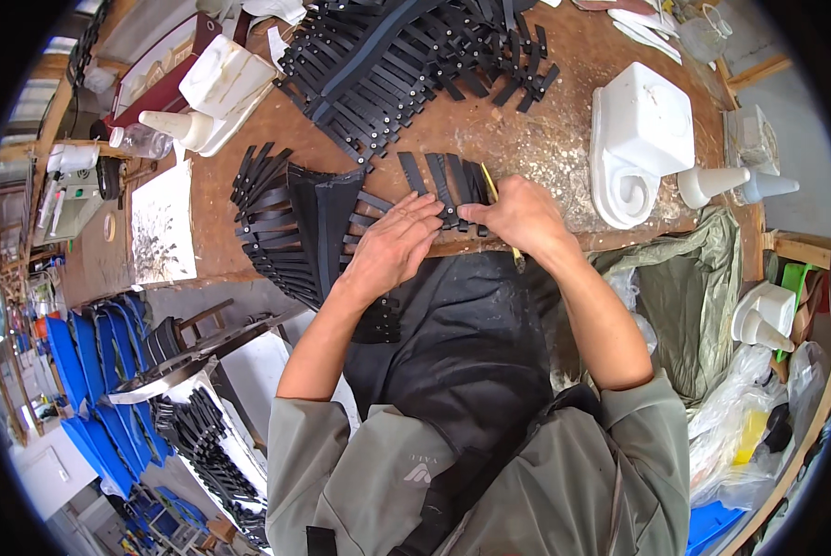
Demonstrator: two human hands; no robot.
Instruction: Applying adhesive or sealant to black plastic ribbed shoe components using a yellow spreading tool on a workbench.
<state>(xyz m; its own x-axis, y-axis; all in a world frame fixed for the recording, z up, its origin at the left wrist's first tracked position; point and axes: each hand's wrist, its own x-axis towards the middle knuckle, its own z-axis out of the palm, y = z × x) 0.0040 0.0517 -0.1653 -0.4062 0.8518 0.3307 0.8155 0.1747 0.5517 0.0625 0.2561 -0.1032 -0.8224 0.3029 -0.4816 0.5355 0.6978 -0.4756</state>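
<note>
the black piece of flat, narrow strips around a dark central panel [323, 222] lay at the front edge of the brown, stained wooden workbench [564, 139], its lower part hanging over that edge. on its left side the strips fanned out and crossed darker bands, so that part looked largely assembled. by the hands, a short row of black, flat strips [425, 176] stood apart like comb teeth, upper ends free — this part seemed unfinished, with ends left to be joined. whether the row belonged to the same piece could not be told, since the left hand [400, 239] covered the place between. that hand lay flat, fingers close together, pressing on the strips; the right hand [522, 218] was narrowed around a thin yellow stick-like tool [516, 255], its thumb and fingertips at the row's right end. farther back lay a larger heap of black strip-work with small pale studs [369, 83], many of its ends loose too — by the look of it, also only partly done. to the right stood a white, boxy plastic container [647, 130], and to the left lay a white sheet of paper with dark smudges [163, 222].
</note>
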